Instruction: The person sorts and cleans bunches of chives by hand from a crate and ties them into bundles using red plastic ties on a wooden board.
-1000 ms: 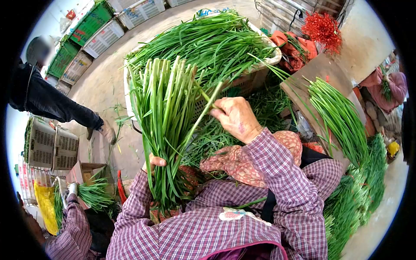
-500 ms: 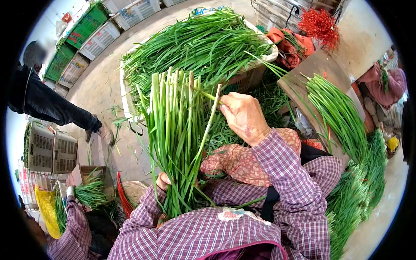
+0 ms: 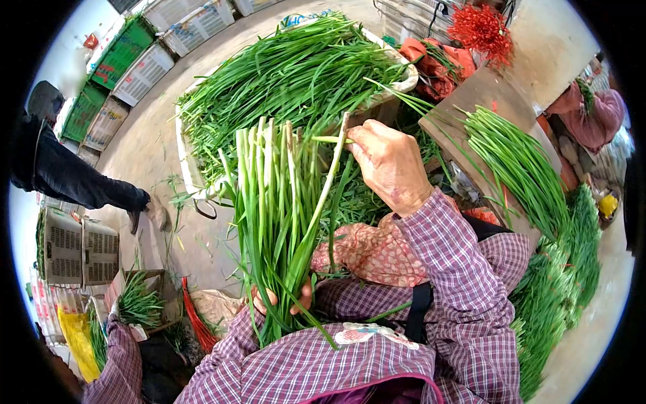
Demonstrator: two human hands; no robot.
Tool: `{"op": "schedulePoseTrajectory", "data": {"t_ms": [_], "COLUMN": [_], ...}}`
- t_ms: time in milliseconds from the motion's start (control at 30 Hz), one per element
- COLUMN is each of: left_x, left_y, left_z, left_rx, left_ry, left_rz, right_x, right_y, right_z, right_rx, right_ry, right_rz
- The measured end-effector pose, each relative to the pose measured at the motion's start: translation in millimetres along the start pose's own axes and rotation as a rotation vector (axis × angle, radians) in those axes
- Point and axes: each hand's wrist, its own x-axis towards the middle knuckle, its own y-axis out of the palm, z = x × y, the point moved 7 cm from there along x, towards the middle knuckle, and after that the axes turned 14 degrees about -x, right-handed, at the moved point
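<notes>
Currently, in the head view, the left hand (image 3: 264,303) clasps a bunch of greens (image 3: 279,209) around its leafy lower part, pale ends upward, before the near edge of the crate (image 3: 190,176). The right hand (image 3: 391,165) pinches a thin stalk (image 3: 326,139) beside the bunch's top. Loose greens (image 3: 289,74) heap above the crate's rim, so plenty seems left. A second bunch (image 3: 515,165) lies toward the near edge of the board (image 3: 444,121); beyond that edge, a pile (image 3: 542,337) looks already dealt with.
</notes>
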Motion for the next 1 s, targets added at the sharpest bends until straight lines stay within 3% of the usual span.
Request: {"op": "schedulePoseTrajectory", "data": {"t_ms": [267, 333, 433, 467, 600, 667, 733, 867, 1000], "left_x": [-30, -41, -50, -52, -56, -55, -55, -58, -59], "left_y": [-23, -31, -35, -36, -36, -35, -34, -34, -34], "left_z": [-16, -25, -37, -40, -47, -48, -48, -48, -50], "left_rx": [0.308, 0.416, 0.529, 0.552, 0.608, 0.627, 0.640, 0.654, 0.673], "left_ry": [0.039, 0.038, 0.019, 0.009, -0.026, -0.042, -0.053, -0.068, -0.074], "left_rz": [-0.333, -0.447, -0.560, -0.585, -0.649, -0.667, -0.678, -0.702, -0.714], "right_x": [17, 11, -19, -20, 16, 30, 37, 39, 39], "right_y": [-24, -11, 27, 27, 16, 21, 32, 29, -15], "right_z": [-98, -127, -123, -110, -55, -26, -6, -19, -90], "right_rx": [-0.191, -0.311, -0.342, -0.275, 0.422, 0.481, 0.494, 0.541, 0.139], "right_ry": [0.194, 0.197, 0.231, 0.181, 0.252, 0.213, 0.184, 0.212, 0.319], "right_rz": [-0.165, -0.017, 0.527, 0.535, 0.356, 0.354, 0.438, 0.103, -0.167]}}
